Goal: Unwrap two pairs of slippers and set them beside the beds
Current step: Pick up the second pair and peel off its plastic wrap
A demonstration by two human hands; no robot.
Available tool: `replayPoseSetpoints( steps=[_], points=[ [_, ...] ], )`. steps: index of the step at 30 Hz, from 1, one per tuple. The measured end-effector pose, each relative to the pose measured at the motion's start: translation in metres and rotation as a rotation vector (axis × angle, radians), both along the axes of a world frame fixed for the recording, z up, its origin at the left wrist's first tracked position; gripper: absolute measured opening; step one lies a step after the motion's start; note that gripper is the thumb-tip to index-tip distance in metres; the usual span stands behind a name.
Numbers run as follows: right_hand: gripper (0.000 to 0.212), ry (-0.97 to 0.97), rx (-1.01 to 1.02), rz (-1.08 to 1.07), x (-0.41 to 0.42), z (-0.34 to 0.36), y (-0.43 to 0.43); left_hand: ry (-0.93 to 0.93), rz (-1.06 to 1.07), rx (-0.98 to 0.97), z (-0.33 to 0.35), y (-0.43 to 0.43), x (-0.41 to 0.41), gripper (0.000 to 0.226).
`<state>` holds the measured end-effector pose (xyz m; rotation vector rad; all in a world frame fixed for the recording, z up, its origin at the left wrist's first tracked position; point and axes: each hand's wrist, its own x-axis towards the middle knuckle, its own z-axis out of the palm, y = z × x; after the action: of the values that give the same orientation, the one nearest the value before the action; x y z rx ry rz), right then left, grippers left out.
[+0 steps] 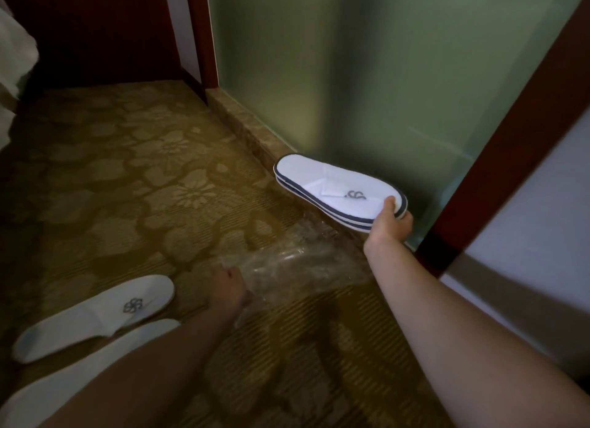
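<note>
At the right of the frame, a stacked pair of white slippers (pixel 335 191) with dark trim is gripped at one end by the right hand (pixel 391 223), thumb on top, and held above the carpet (pixel 143 172) beside a frosted glass panel (pixel 383 76). At lower centre, a clear plastic wrapper (pixel 297 264) is clutched in the closed left hand (pixel 228 287). At lower left, two unwrapped slippers (pixel 95 316) are laid side by side on the carpet.
</note>
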<state>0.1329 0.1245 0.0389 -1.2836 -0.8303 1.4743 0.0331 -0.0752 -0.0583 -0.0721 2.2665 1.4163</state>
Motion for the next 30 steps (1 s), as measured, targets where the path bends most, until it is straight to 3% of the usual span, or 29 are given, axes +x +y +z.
replayPoseSetpoints(
  steps=[6,11,13,16,20,24,27,30],
  points=[
    [0.044,0.005,-0.017,0.016,0.000,-0.012,0.005,-0.268,-0.086,-0.112,-0.017,0.000,0.028,0.052],
    [0.049,-0.030,-0.039,0.066,-0.001,-0.019,0.006,-0.378,-0.330,-0.257,-0.012,0.005,0.038,0.033],
    [0.051,-0.061,-0.049,0.095,0.000,-0.023,0.009,-0.406,-0.363,-0.264,-0.011,0.008,0.037,0.050],
    [0.051,-0.127,-0.021,0.135,0.003,-0.028,0.011,-0.164,-0.541,-0.421,-0.004,0.012,0.033,0.063],
    [0.041,-0.206,0.087,0.167,0.007,-0.031,0.014,0.446,-0.722,-0.825,0.008,0.008,0.008,0.053],
    [0.042,-0.249,0.156,0.233,0.011,-0.031,0.014,0.615,-0.663,-0.567,0.031,0.012,-0.021,0.039],
    [0.037,-0.244,0.148,0.272,0.012,-0.031,0.015,0.779,-0.639,-0.443,0.040,0.013,-0.037,0.040],
    [0.034,-0.265,0.105,0.377,0.012,-0.027,0.014,0.612,-0.664,-0.207,0.045,0.016,-0.031,0.054]
  ],
)
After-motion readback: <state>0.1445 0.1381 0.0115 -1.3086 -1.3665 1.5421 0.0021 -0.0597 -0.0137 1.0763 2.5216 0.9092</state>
